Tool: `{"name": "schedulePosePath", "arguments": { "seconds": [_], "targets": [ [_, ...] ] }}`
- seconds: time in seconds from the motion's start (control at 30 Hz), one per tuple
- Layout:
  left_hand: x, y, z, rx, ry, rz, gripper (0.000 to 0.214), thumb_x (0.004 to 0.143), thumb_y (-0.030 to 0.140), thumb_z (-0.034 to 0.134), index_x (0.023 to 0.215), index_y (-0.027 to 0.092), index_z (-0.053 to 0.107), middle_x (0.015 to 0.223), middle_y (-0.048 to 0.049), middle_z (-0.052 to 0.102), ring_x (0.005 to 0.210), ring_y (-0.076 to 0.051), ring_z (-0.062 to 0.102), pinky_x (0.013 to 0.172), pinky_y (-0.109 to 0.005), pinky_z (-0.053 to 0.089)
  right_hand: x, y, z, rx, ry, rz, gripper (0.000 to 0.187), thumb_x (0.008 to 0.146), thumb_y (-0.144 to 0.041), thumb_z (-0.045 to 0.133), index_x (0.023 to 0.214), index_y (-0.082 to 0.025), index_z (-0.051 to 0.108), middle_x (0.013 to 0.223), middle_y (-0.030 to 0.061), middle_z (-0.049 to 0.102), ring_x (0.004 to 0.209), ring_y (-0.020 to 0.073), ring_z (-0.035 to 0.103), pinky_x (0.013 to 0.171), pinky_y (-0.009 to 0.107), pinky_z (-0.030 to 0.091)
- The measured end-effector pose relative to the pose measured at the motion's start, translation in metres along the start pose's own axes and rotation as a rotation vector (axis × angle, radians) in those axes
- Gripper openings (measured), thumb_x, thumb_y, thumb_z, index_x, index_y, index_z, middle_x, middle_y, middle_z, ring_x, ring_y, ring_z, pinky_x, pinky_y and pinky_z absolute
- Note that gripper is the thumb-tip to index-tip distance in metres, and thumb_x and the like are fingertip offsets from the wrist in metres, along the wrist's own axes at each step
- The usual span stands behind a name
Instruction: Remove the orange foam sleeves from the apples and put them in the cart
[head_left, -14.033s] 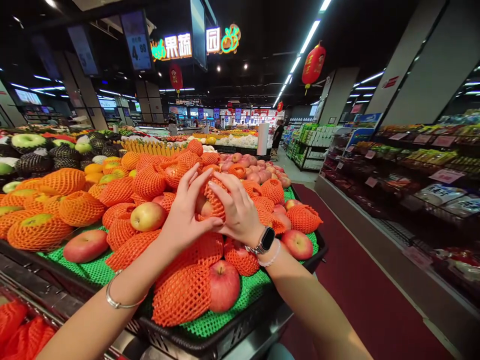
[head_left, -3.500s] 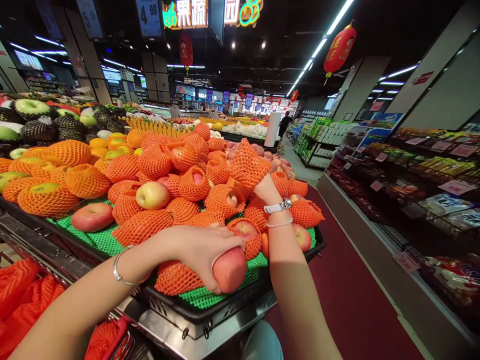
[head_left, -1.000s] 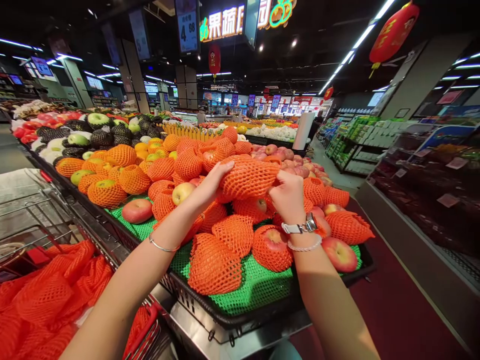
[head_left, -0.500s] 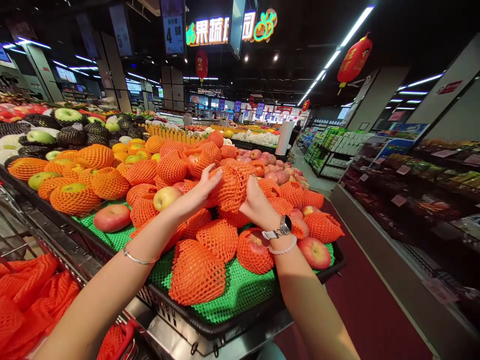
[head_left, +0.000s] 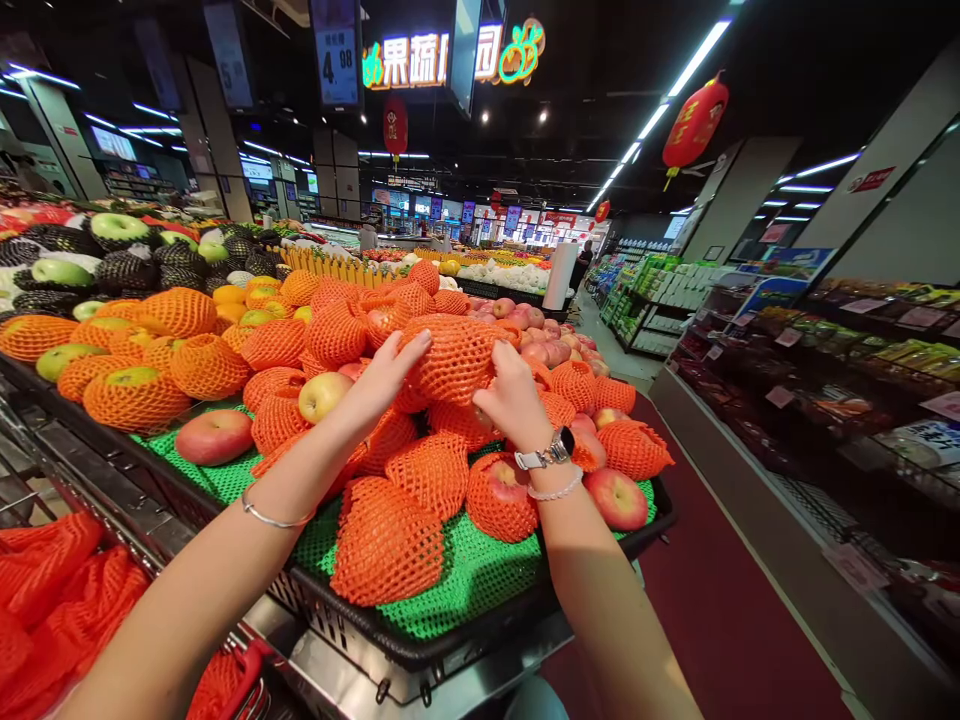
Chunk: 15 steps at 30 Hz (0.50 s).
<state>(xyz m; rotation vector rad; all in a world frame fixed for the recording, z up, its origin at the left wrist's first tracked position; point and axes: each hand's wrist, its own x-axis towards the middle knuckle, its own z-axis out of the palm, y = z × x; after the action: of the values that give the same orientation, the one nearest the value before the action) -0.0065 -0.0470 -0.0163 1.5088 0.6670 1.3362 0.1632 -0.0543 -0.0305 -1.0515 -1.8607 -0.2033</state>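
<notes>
Change, half a second: foam net [head_left: 454, 355] was bunched narrow and upright between the palms; it is now pulled wide and level.
Change, 3.5 s: left hand [head_left: 386, 375] then gripped a bare apple at the crate's near edge and the right held the net up alone; now both are on the net.
Left hand: fingers laid over the net's left end, thumb below, pinching it.
Right hand [head_left: 510, 395]: closed on the net's right end.
Net position: held in the air over the apple pile, mid-crate, 12 o'clock from the wrists.
Writing: hanging price sign [head_left: 337, 50] reads about "4.98", middle digit unclear; neon sign [head_left: 405, 60] shows 果蔬, its remaining characters blocked by a panel.
Nearby: bare red apple [head_left: 214, 437] at 9 o'clock of the left hand, on green mat [head_left: 480, 570].
Hidden: right fingertips behind the net; cannot tell whether any fruit is inside it.
Cut off: trolley of orange nets [head_left: 45, 590] at 7 o'clock.
</notes>
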Motion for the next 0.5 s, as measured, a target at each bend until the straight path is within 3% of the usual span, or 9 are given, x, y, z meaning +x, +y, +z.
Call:
{"name": "schedulePosePath", "arguments": {
  "seconds": [0.1,0.2,0.33,0.5],
  "targets": [
    [0.000,-0.005,0.001,0.211,-0.064,0.120,0.060,0.080,0.062,0.054,0.118,0.015,0.053,0.130,-0.0110,0.056,0.129,-0.027,0.046,0.114,-0.042,0.028,-0.003,-0.001,0.010,0.105,-0.062,-0.027,0.039,0.072,-0.013,0.061,0.106,-0.015,0.044,0.109,0.0150,0.055,0.107,0.0275,0.054,0.093,0.047,0.050],
    [0.001,-0.009,0.001,0.301,-0.114,0.167,0.063,0.082,0.069,0.044,0.116,0.017,0.056,0.131,-0.0087,0.056,0.134,-0.027,0.039,0.118,-0.040,0.021,-0.004,-0.002,0.016,0.162,-0.082,-0.031,0.047,0.073,-0.016,0.064,0.114,-0.013,0.042,0.117,0.0179,0.053,0.112,0.0276,0.053,0.100,0.047,0.046],
    [0.001,-0.005,0.003,0.252,-0.070,0.175,0.056,0.086,0.064,0.043,0.115,0.018,0.056,0.129,-0.0074,0.057,0.135,-0.026,0.038,0.118,-0.039,0.023,-0.002,-0.004,0.016,0.128,0.032,0.020,0.048,0.068,-0.013,0.068,0.110,-0.013,0.045,0.114,0.0168,0.054,0.111,0.0284,0.052,0.101,0.049,0.044],
    [-0.001,0.002,0.001,0.305,0.036,0.244,0.037,0.086,0.048,0.053,0.109,0.019,0.059,0.124,-0.0054,0.060,0.130,-0.025,0.044,0.114,-0.040,0.029,0.000,-0.007,0.010,0.116,0.189,0.103,0.032,0.065,-0.014,0.070,0.091,-0.018,0.051,0.101,0.0107,0.057,0.101,0.0257,0.054,0.093,0.047,0.049]
  ]
}}
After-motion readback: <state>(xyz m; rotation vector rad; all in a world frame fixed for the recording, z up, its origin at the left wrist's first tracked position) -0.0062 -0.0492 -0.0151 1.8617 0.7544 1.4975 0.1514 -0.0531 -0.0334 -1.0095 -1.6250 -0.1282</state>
